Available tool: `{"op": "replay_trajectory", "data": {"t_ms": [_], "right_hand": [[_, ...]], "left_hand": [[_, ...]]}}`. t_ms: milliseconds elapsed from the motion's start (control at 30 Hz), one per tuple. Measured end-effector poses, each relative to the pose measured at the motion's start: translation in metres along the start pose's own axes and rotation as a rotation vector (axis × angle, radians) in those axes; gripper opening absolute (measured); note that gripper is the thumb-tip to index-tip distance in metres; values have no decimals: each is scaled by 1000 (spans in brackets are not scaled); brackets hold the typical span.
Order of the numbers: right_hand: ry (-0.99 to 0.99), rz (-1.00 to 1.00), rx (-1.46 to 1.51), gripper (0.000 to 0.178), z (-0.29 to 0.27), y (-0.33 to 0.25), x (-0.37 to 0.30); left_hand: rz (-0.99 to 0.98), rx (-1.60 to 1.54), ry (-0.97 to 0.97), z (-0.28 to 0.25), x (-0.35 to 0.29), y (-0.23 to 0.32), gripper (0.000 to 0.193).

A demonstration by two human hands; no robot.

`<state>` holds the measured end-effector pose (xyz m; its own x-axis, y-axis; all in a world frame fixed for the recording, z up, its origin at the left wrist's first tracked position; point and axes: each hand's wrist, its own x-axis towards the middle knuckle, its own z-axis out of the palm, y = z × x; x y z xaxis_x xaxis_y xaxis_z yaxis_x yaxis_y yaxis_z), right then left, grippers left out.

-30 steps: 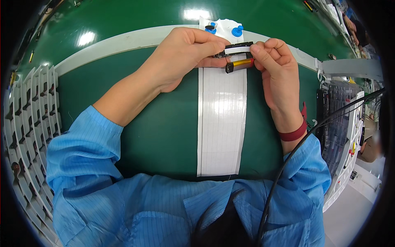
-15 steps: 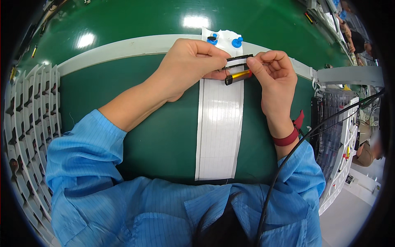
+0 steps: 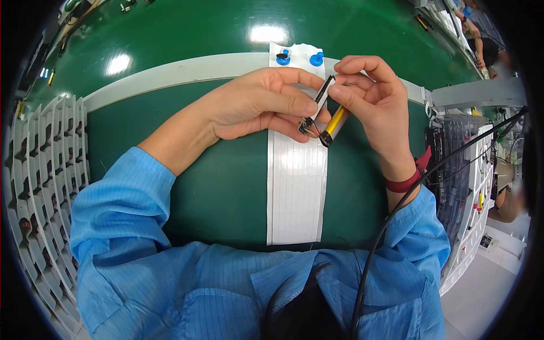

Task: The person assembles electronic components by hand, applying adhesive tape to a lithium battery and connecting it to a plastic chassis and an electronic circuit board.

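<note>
Carefully, a worker in a blue striped smock handles a small board and its cell above the worktop, near its far edge. The left hand pinches the board's lower part between thumb and forefinger, other fingers curved beneath. The right hand has thumb and fingertips close together at the board's upper end, where a pale strip runs alongside; whether they pinch the strip or merely touch it cannot be told. The yellow-and-black cell slants just beside the board, its upper end behind the right thumb, and thin wires appear to join the two at the lower end.

Judging by the grip, the step in hand is work on the strip, and the next move seems to call for a steady left pinch, light right fingertips and no tug on the wires.

Below, a white sheet stretches from two blue knobs at the worktop's far edge toward its near edge. No brand or lettering is legible: fine marks on the board are too small, and a label beyond the right edge is unreadable.
</note>
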<state>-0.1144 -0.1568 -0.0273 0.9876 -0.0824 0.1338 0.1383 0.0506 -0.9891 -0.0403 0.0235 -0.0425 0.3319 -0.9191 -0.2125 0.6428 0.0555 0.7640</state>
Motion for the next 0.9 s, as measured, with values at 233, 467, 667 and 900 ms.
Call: {"op": "replay_trajectory", "data": {"t_ms": [233,467,667,900], "right_hand": [[20,-280,-332,15,2,8,-2],[49,-725,-907,17,5,7,-3],[36,-510,-775,15,11,10,-10],[38,-376,-413,25,3,11,-3]], "left_hand": [[-2,33,10,-1,-2,1,43],[15,6,43,4,-3,-2,42],[46,3,104,4,-4,-2,41],[25,59,46,3,-3,-2,41]]}}
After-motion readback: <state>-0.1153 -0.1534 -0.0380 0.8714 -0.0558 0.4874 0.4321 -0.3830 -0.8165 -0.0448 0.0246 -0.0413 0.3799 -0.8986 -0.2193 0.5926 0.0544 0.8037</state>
